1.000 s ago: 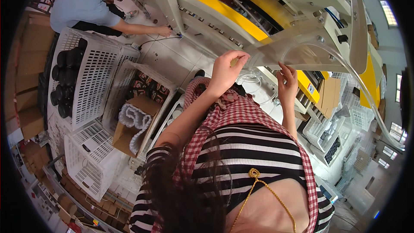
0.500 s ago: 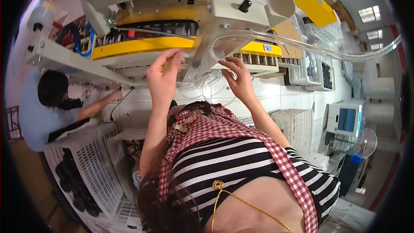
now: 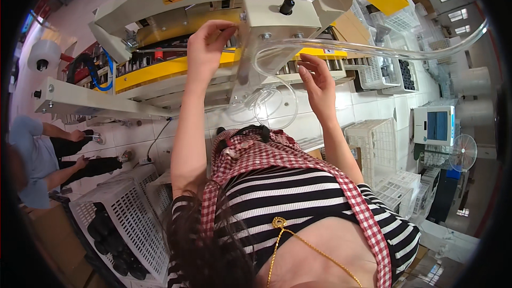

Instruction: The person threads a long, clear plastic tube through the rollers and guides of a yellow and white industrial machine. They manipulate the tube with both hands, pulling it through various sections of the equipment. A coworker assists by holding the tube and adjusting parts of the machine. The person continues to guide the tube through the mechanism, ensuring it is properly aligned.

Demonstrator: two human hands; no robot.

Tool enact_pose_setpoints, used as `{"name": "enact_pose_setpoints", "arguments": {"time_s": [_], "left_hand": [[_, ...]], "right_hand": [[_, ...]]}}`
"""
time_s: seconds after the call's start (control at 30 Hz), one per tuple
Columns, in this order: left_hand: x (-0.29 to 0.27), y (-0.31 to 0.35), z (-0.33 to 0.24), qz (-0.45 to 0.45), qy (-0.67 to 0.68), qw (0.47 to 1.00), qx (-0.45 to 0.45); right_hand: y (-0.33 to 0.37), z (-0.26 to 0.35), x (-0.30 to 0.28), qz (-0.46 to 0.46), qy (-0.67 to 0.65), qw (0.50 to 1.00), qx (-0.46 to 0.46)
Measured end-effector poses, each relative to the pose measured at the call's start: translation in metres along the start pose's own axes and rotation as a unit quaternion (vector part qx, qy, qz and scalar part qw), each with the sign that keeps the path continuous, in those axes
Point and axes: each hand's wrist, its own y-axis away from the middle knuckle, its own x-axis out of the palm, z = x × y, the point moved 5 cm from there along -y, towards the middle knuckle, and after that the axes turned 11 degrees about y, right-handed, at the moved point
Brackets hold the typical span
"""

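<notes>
Clear, glossy, smooth plastic tube, smooth cream-painted metal machine frame, yellow-painted strip with a slight sheen, black plastic knob, perforated white plastic crate, matt brown cardboard, soft checked cloth apron, ribbed striped cloth top, shiny gold-coloured metal pendant
</notes>
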Motion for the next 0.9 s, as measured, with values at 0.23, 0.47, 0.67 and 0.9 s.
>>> {"name": "enact_pose_setpoints", "arguments": {"time_s": [0.23, 0.47, 0.67, 0.9], "left_hand": [[-0.001, 0.008, -0.007, -0.046, -0.039, 0.997, 0.045], [-0.004, 0.008, -0.009, -0.066, -0.089, 0.993, 0.030], [-0.006, 0.011, -0.005, -0.081, -0.104, 0.991, 0.008], [-0.007, 0.014, -0.007, -0.095, -0.136, 0.986, 0.003]], "right_hand": [[-0.010, -0.002, 0.000, 0.035, -0.075, 0.996, 0.016], [-0.021, 0.000, -0.005, 0.051, -0.133, 0.990, -0.001], [-0.021, 0.007, -0.007, 0.097, -0.152, 0.984, 0.015], [-0.027, 0.000, -0.005, 0.111, -0.171, 0.979, 0.005]]}}
